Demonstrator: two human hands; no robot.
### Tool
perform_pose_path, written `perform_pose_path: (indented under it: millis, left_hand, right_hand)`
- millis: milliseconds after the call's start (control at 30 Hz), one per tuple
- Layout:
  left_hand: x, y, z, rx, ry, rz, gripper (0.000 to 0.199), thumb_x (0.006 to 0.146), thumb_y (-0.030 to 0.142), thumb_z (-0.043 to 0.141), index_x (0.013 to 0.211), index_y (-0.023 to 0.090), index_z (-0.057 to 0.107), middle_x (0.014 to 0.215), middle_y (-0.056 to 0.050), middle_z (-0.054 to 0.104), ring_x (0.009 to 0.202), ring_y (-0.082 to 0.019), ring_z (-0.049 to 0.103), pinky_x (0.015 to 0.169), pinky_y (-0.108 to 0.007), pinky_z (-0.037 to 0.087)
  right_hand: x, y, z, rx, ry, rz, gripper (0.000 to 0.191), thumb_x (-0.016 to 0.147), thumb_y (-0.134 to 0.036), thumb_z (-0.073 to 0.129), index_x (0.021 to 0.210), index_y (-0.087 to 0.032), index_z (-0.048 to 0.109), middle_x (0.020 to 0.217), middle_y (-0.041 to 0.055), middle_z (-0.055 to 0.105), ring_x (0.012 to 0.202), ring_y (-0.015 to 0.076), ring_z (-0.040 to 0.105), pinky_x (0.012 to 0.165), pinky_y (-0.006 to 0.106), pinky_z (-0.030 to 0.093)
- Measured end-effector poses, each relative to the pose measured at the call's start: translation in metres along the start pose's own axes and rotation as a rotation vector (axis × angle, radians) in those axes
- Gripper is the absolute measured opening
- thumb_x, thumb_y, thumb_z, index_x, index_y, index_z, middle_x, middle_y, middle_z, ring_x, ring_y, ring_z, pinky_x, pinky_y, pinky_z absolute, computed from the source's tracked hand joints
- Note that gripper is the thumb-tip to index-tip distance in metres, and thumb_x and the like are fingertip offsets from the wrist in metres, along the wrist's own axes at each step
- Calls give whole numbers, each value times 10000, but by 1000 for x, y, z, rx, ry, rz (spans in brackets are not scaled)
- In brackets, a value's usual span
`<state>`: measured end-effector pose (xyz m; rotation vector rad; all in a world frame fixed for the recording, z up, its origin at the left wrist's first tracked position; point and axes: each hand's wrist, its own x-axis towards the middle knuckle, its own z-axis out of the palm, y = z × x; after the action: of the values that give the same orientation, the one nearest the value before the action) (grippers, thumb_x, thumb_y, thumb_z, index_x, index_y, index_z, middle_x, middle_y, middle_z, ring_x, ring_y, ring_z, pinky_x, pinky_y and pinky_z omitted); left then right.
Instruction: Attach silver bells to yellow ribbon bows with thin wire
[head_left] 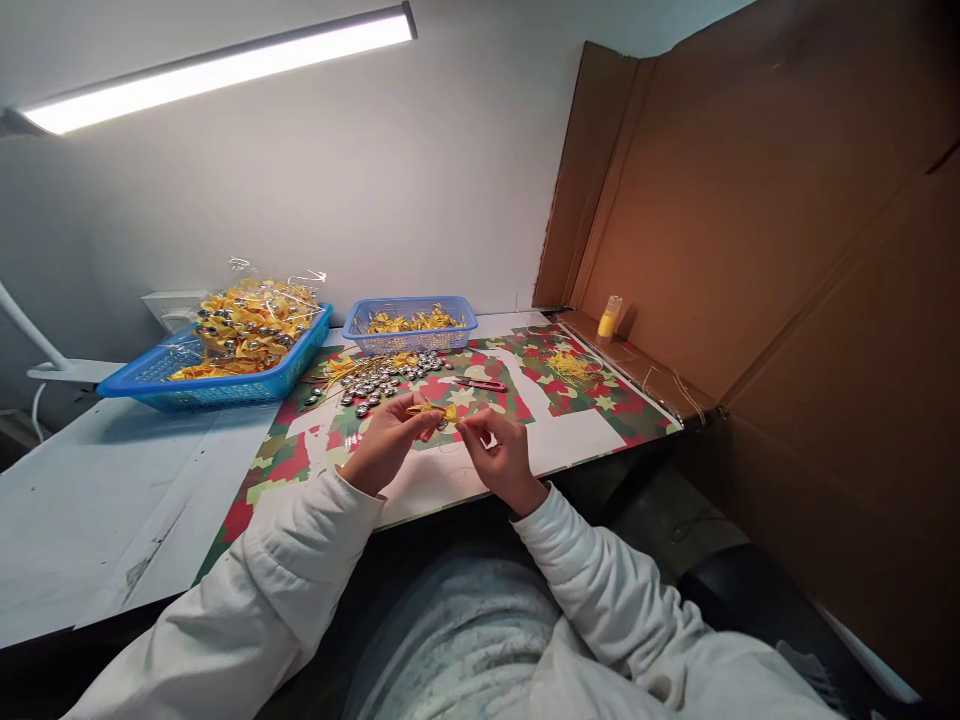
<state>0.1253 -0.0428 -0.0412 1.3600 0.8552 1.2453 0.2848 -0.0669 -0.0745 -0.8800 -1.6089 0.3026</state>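
Between my hands, above the table's front edge, is a small yellow ribbon piece (451, 412). My left hand (386, 440) is closed on it, with thumb and fingertips pinching its left side. At its right side, my right hand (501, 458) is closed in a pinch; what lies between those fingertips is too small to make out. A silvery bit shows just under the ribbon piece. Behind my hands, silver bells (375, 385) lie in a loose heap beside yellow ribbon pieces (367, 364). Red-handled thread snips (481, 384) rest to the right of the bells.
A large blue basket (292, 375) at left holds bagged yellow ribbon pieces with bells. A smaller blue basket (409, 342) stands by the wall. Yellow threads (571, 367) lie at right, near a small yellow bottle (609, 318). A cardboard wall (750, 220) bounds the right side.
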Motion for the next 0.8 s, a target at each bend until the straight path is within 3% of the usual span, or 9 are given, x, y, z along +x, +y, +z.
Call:
perform_pose_path:
  millis: [233,800]
  left_hand:
    - [0,0,1,11,-2,9,260,621,289,730,579,191,493,498,51,491,498,-92,398,519,-239,297]
    - [1,1,2,13,24,-52,263,588,280,730,568,186,485,476,69,464,470,-71,353,479,-228,243]
  right_hand:
    - [0,0,0,-2,-10,12,219,887,-340,549,716,-205,571,589,-22,494,530,103,426,506,227,362]
    - [1,3,1,-11,5,-116,183,893,-257,544,723,-192,565,593,-24,512,534,102,435,514,231,352]
